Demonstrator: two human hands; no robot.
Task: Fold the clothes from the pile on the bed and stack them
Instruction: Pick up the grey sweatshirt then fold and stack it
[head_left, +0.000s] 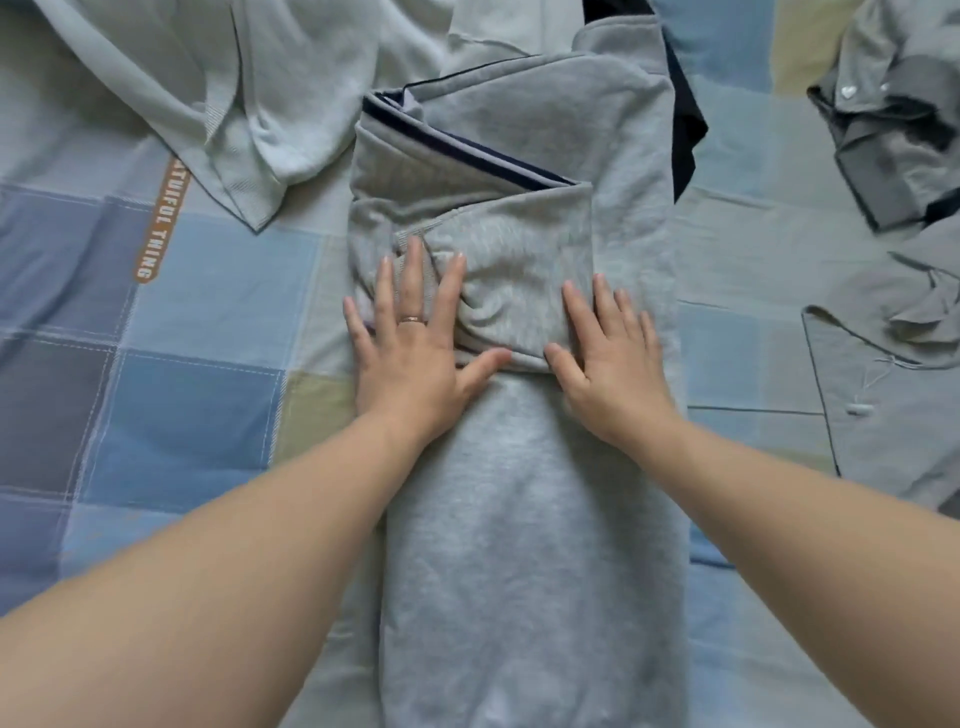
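Pressing flat on the grey garment (519, 519): both hands, palms down, fingers straight and spread, nothing gripped.

Left hand (410, 338): lies on the left part of the folded-over flap, thumb stretched out toward the right along the flap's near edge. Ring (413, 319) on one finger.

Right hand (613, 358): lies on the right end of the same flap, thumb pointing left. The two thumbs are near each other but apart.

Grey garment: in the middle of the bed (182, 389), lying lengthwise away from the person. Near part is one long, narrow smooth panel running out of the bottom of the view. Far part is folded across itself in layers (a navy stripe (467, 150) shows along one slanted fold edge). Cloth bunches into creases between the hands.

Other clothes, all unfolded:
- pale polo (208, 104), far left, just beside the grey garment, collar and hem rumpled;
- navy cloth (685, 119), far side, partly under the grey garment;
- dark grey shirt (893, 130), far right, crumpled, well apart from the hands;
- light grey button shirt (893, 389), right side, spread partly flat.

Bed cover is blue, grey and green checks, with an orange printed label (161, 223) at left.
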